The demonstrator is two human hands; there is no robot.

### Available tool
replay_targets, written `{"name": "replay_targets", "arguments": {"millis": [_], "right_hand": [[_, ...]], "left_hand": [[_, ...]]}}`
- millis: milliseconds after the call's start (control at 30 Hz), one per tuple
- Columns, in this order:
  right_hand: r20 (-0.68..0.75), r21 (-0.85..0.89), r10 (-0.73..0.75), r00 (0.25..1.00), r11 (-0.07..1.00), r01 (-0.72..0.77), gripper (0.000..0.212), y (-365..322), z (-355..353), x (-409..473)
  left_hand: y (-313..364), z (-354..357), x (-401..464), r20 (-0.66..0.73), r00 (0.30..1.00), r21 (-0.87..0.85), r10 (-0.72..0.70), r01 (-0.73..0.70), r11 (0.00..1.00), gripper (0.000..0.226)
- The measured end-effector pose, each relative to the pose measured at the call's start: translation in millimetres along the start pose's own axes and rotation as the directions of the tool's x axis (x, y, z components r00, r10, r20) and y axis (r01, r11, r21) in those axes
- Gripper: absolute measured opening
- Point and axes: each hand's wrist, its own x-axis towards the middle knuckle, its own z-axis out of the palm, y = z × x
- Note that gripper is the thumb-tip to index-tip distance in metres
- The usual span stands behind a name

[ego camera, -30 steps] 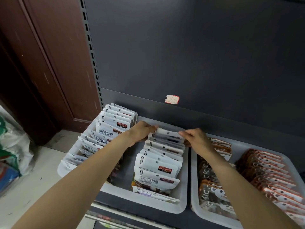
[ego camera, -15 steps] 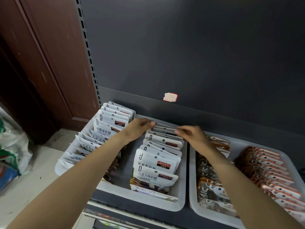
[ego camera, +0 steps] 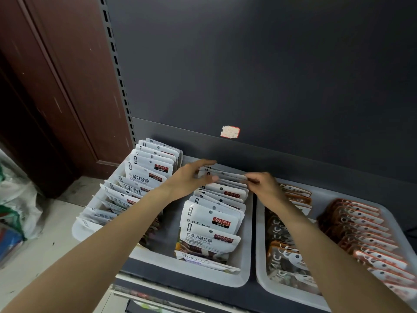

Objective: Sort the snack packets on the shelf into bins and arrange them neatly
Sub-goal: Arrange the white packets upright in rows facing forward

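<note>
Around: brown door [ego camera: 56,86] to my left, dark back panel [ego camera: 270,64] ahead with a torn sticker [ego camera: 230,132] on it; crumpled plastic bags [ego camera: 15,199] on the floor at far left.
Right bin [ego camera: 259,245]: a row of dark packets [ego camera: 284,251] and a row of orange packets [ego camera: 365,236], standing on edge, well apart from my left hand.
In the way: my left forearm crosses over the left row of white packets [ego camera: 144,175].
Left bin [ego camera: 244,263]: two rows of white packets; the right row [ego camera: 212,222] leans backward.
Rear packets [ego camera: 225,177]: far end of the right row, between my hands.
Left hand [ego camera: 191,177]: fingers stretched nearly flat, thumb on the left edges of the rear packets.
Right hand [ego camera: 264,184]: fingers curled, pinching their right top edges.
</note>
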Motion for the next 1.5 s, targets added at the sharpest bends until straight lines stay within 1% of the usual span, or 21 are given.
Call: {"name": "replay_targets", "arguments": {"millis": [67, 133, 267, 333, 400, 467, 533, 600, 667, 733, 833, 900, 967, 1033, 1133, 1167, 1233, 1300, 1367, 1433, 1500], "right_hand": [[-0.015, -0.019, 0.001, 1.000, 1.000, -0.001, 0.023, -1.6, 2.5, 2.1], [0.019, -0.029, 0.022, 1.000, 0.999, -0.021, 0.020, -2.5, 5.0, 5.4], [0.058, -0.033, 0.075, 0.996, 0.997, -0.073, 0.020, -4.6, 7.5, 6.4], [0.092, 0.019, 0.087, 0.992, 0.996, -0.090, 0.018, -5.4, 7.2, 5.6], [0.172, 0.123, 0.116, 0.978, 0.983, -0.138, 0.011, -6.1, 5.3, 3.4], [0.206, 0.135, 0.130, 0.970, 0.978, -0.159, 0.011, -5.3, 4.3, 2.4], [0.146, 0.081, 0.113, 0.983, 0.989, -0.126, 0.011, -1.3, 4.4, 3.3], [0.074, 0.022, 0.085, 0.994, 0.996, -0.087, 0.013, 0.6, 3.5, 3.2], [0.028, 0.108, 0.074, 0.997, 0.991, -0.077, 0.014, 0.2, 0.8, 0.8], [-0.017, 0.200, 0.081, 0.997, 0.977, -0.076, 0.023, -1.6, -3.5, -2.4], [-0.081, 0.232, 0.095, 0.992, 0.970, -0.073, 0.033, -3.3, -6.3, -8.0], [-0.065, 0.240, 0.078, 0.995, 0.969, -0.061, 0.039, -2.9, -1.7, -12.8], [-0.061, 0.184, 0.038, 0.997, 0.983, -0.026, 0.043, -2.5, 4.6, -17.6], [-0.063, 0.071, -0.001, 0.998, 0.997, 0.006, 0.043, -1.8, 8.8, -18.8], [-0.063, -0.017, -0.003, 0.998, 1.000, 0.002, 0.043, -3.7, 9.0, -18.7], [-0.068, -0.015, -0.006, 0.998, 1.000, 0.005, 0.043, -4.9, 8.2, -18.5], [-0.084, 0.020, -0.002, 0.996, 1.000, 0.004, 0.044, -6.6, 6.0, -18.5], [-0.098, 0.061, 0.024, 0.995, 0.998, -0.018, 0.045, -7.8, 4.3, -19.6], [-0.110, 0.113, 0.066, 0.992, 0.992, -0.053, 0.048, -9.5, 4.2, -22.5], [-0.125, 0.170, 0.127, 0.984, 0.980, -0.105, 0.050, -13.1, 5.9, -27.9], [-0.127, 0.207, 0.185, 0.974, 0.966, -0.156, 0.049, -14.5, 9.8, -31.4]], "left_hand": [[2.0, -2.3, -5.7, 0.049, 0.999, 0.027, 0.022, -0.023, 0.999, 0.064], [2.7, -3.6, -9.2, 0.097, 0.995, 0.098, 0.020, -0.030, 0.995, 0.069], [1.4, -4.1, -12.8, 0.100, 0.995, 0.132, 0.025, -0.038, 0.991, 0.073], [0.7, -5.9, -15.3, 0.097, 0.995, 0.116, 0.028, -0.039, 0.992, 0.073], [-0.8, -8.2, -17.1, 0.105, 0.994, 0.098, 0.025, -0.035, 0.995, 0.074], [-0.8, -8.1, -17.5, 0.128, 0.992, 0.134, 0.016, -0.033, 0.990, 0.074], [1.2, -4.9, -16.0, 0.124, 0.992, 0.157, 0.005, -0.024, 0.987, 0.072], [3.1, -2.0, -11.9, 0.097, 0.995, 0.134, 0.000, -0.013, 0.991, 0.072], [4.7, -0.4, -8.1, 0.089, 0.996, 0.070, -0.020, 0.014, 0.997, 0.074], [6.8, 1.4, -4.9, 0.080, 0.996, -0.028, -0.051, 0.053, 0.998, 0.077], [12.1, 6.8, -1.8, -0.002, 0.993, -0.126, -0.116, 0.115, 0.985, 0.079], [13.3, 10.2, 0.1, -0.019, 0.990, -0.144, -0.142, 0.138, 0.980, 0.080], [13.1, 11.0, 0.7, 0.019, 0.989, -0.092, -0.144, 0.145, 0.985, 0.082], [12.3, 8.4, 0.9, 0.052, 0.986, -0.014, -0.160, 0.161, 0.987, 0.080], [12.8, 6.7, 0.5, 0.068, 0.984, 0.072, -0.167, 0.162, 0.984, 0.075], [13.4, 6.9, -0.3, 0.046, 0.985, 0.079, -0.167, 0.164, 0.983, 0.072], [14.6, 6.9, -2.9, -0.041, 0.981, 0.058, -0.190, 0.192, 0.980, 0.065], [15.2, 6.8, -8.0, -0.112, 0.971, 0.050, -0.213, 0.219, 0.974, 0.055], [14.6, 6.6, -14.1, -0.112, 0.973, 0.100, -0.204, 0.215, 0.972, 0.046], [15.7, 5.5, -19.8, -0.089, 0.976, 0.116, -0.199, 0.208, 0.971, 0.043], [17.4, 5.7, -21.7, -0.095, 0.977, 0.123, -0.189, 0.200, 0.972, 0.042]]}}
